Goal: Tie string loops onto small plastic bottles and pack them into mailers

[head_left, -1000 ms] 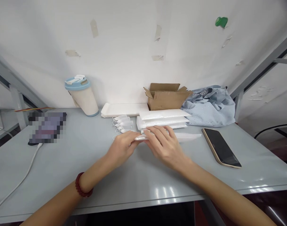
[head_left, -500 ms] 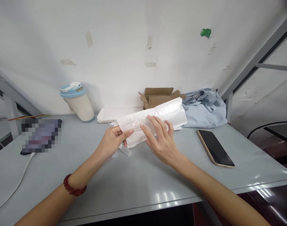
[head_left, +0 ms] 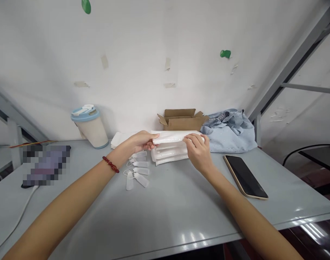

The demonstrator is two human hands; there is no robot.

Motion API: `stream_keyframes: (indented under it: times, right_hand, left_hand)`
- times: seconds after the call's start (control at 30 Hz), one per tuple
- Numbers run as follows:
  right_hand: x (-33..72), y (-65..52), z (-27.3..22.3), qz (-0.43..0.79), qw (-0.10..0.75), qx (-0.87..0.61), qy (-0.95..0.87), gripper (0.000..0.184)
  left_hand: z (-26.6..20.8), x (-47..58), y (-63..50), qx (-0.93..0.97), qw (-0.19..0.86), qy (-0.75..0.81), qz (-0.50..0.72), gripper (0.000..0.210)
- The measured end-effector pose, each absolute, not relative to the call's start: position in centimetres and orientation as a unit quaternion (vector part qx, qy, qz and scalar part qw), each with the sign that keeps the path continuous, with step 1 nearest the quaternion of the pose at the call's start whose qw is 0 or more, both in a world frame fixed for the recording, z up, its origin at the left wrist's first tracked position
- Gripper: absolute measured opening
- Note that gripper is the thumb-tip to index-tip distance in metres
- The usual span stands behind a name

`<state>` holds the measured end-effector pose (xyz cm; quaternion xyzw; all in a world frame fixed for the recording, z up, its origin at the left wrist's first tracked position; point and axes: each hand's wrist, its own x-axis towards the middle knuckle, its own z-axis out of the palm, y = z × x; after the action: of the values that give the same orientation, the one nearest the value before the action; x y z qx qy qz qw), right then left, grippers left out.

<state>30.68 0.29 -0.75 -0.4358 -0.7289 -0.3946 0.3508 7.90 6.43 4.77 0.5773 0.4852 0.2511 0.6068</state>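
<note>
A long white bubble mailer [head_left: 170,136] is stretched level between my two hands over a stack of similar white mailers [head_left: 167,156]. My left hand [head_left: 143,141] pinches its left end, thumb on top. At the other end, my right hand [head_left: 198,151] has its bent fingers closed on the front edge. Whether the held mailer rests on the stack or hovers just above it, I cannot tell. Several translucent plastic tags with thin loops [head_left: 140,170] lie left of the stack, below my left wrist.
Behind the stack stands an open cardboard box [head_left: 182,122], with a light blue cloth bag [head_left: 230,133] beside it. A phone [head_left: 245,177] lies at right. At left are a blue-lidded cup [head_left: 91,128], a blurred-out device [head_left: 47,166] on a cable, and flat white pieces [head_left: 118,139].
The mailer has gone from tilted in front of me to level over the stack, farther back. My right fingers, spread on its face before, now grip its right end. The tags are now uncovered.
</note>
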Motion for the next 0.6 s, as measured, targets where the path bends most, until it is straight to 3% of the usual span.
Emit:
stream_keyframes:
  times: [0.27, 0.6]
  right_hand:
    - [31.3, 1.2, -1.7, -0.37, 0.305, -0.465, -0.744, 0.028]
    - [30.6, 0.5, -1.3, -0.347, 0.303, -0.478, -0.748, 0.022]
  left_hand:
    - [3.9, 9.7, 6.2, 0.63, 0.467, 0.588, 0.199, 0.049]
    - [3.2, 1.8, 8.7, 0.729, 0.142, 0.643, 0.188, 0.011]
